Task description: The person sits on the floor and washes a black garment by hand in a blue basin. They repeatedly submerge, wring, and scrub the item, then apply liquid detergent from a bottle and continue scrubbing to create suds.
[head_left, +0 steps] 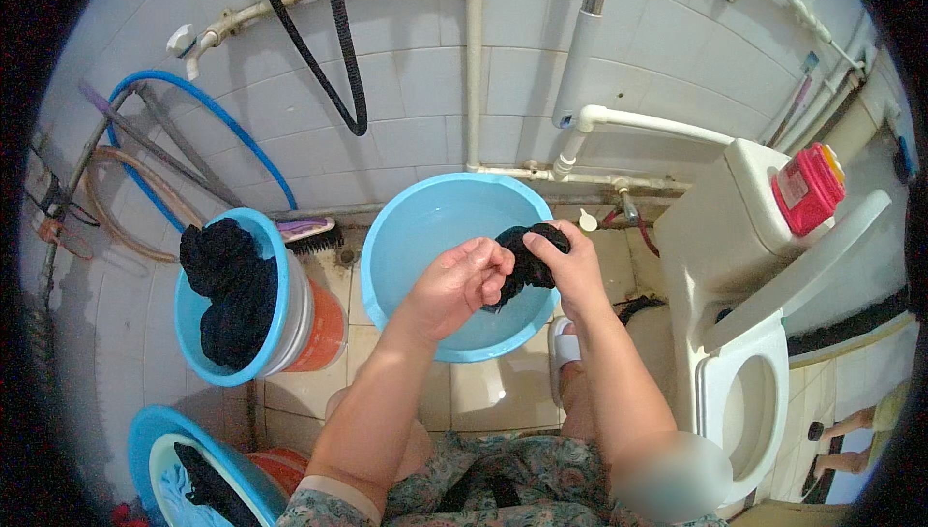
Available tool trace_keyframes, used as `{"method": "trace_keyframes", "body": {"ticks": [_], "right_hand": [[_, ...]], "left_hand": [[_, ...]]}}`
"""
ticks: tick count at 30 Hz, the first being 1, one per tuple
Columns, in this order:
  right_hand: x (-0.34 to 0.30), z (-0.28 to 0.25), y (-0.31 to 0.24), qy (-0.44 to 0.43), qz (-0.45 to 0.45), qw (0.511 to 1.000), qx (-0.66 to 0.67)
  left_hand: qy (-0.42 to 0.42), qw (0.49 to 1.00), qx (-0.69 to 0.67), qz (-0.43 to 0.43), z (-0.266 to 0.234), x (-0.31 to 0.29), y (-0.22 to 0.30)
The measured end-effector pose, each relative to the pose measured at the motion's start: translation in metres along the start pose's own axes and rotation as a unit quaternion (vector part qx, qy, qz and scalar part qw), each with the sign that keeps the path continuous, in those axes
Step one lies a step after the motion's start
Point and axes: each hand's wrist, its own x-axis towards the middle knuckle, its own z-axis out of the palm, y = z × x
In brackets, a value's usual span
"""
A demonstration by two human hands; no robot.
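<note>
The toilet [720,208] stood to my right, the largest thing about me and out of my reach of work. Next in size, the wide blue basin [416,213] sat on the tiles before me, holding what looked like clear water; I saw no cloth lying on the part of its bottom that showed. To my left, a smaller blue basin [267,237], tilted toward me in the view, rested on an orange-and-white bucket [319,329] and carried a dark heap [237,305] of fabric. Nearer my left knee, a blue tub [159,425] held a paler tub [164,454] with light blue cloth [184,498] and a dark strip [217,483] in it.

I judged the work partway: one piece was in hand and unfinished, while the others lay apart in two places. Which of those were done and which were left, I could not tell.

My right hand [570,266] gripped the bunched black cloth [527,261], thumb pressed on top, above the wide basin's right side. My left hand [454,285] was just beside it, fingers curled in; whether they pinched any fabric, I could not tell.
</note>
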Motion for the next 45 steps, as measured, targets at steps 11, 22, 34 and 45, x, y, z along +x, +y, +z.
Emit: {"method": "trace_keyframes", "body": {"ticks": [11,22,34,45], "right_hand": [[-0.006,0.004,-0.01,-0.078,-0.024,0.996,0.045],[-0.016,0.005,-0.017,-0.12,-0.046,0.992,-0.001],[-0.012,0.0,-0.011,-0.119,-0.01,0.992,0.036],[-0.011,0.004,-0.008,-0.113,0.0,0.992,0.051]], "left_hand": [[0.032,0.994,0.089,0.051,-0.012,0.004,-0.002],[0.013,1.0,-0.002,0.024,-0.01,0.002,0.001],[0.033,0.998,0.05,-0.025,-0.006,0.007,-0.004],[0.071,0.997,0.043,-0.008,-0.006,0.007,-0.005]]}}
